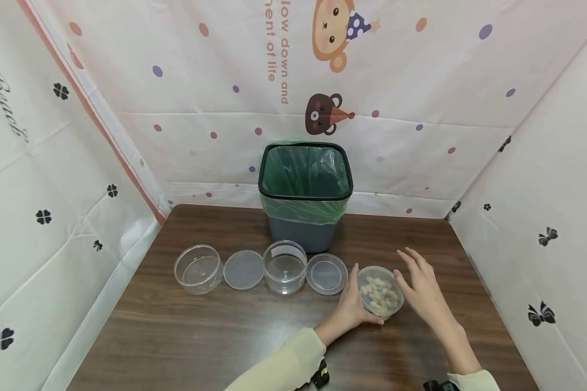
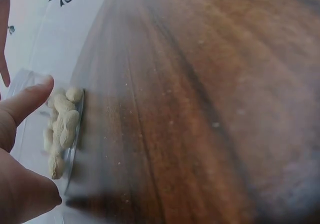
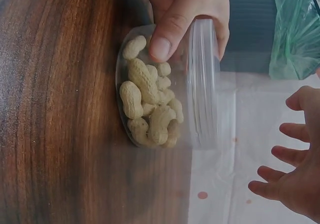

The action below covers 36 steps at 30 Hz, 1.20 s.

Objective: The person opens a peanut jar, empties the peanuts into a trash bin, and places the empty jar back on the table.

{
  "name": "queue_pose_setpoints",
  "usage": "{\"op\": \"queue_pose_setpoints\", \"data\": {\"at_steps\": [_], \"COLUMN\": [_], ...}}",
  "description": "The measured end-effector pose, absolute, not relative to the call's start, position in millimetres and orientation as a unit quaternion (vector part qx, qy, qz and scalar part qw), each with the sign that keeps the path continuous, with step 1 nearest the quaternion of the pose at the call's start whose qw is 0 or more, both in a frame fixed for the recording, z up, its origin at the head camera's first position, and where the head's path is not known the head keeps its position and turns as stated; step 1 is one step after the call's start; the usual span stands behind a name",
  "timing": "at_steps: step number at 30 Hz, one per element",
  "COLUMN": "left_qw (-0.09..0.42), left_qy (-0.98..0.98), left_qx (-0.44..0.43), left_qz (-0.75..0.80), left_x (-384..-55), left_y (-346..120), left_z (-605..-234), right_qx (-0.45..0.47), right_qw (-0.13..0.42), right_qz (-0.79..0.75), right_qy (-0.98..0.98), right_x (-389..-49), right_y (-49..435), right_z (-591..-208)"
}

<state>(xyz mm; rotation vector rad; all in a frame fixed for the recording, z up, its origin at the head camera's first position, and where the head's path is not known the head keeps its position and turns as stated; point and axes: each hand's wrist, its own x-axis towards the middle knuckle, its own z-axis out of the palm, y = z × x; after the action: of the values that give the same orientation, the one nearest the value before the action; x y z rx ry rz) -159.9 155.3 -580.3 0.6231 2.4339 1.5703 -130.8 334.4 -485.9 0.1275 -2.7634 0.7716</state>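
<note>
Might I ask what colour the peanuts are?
The peanuts are pale tan, seen best in the right wrist view.

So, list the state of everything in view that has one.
Left tub: open, empty
Left lid: off, lying flat
Middle tub: open, empty
Right lid: off, lying flat
Peanut tub: closed
Peanuts: in shells
Bin: open
Green bag: lining bin, folded over rim
Left hand: gripping peanut tub
Right hand: holding nothing
</note>
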Motion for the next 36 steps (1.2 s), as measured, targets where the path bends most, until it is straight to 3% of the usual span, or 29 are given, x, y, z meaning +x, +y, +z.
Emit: {"op": "queue_pose_setpoints", "data": {"at_steps": [15,25,36], "left_qw": [0.048,0.069,-0.007], "left_qy": [0.829,0.83,0.827], "left_qx": [0.186,0.176,0.201], "left_qz": [0.526,0.525,0.525], "left_x": [-163,-169,-184], "left_y": [176,177,158], "left_z": [-574,-563,-532], "right_qx": [0.023,0.026,0.045], "right_qw": [0.125,0.146,0.156], "right_qz": [0.31,0.302,0.308], "right_qy": [-0.942,-0.942,-0.937], "right_x": [-140,-140,-141], "right_y": [330,331,326], "right_z": [-488,-481,-473]}}
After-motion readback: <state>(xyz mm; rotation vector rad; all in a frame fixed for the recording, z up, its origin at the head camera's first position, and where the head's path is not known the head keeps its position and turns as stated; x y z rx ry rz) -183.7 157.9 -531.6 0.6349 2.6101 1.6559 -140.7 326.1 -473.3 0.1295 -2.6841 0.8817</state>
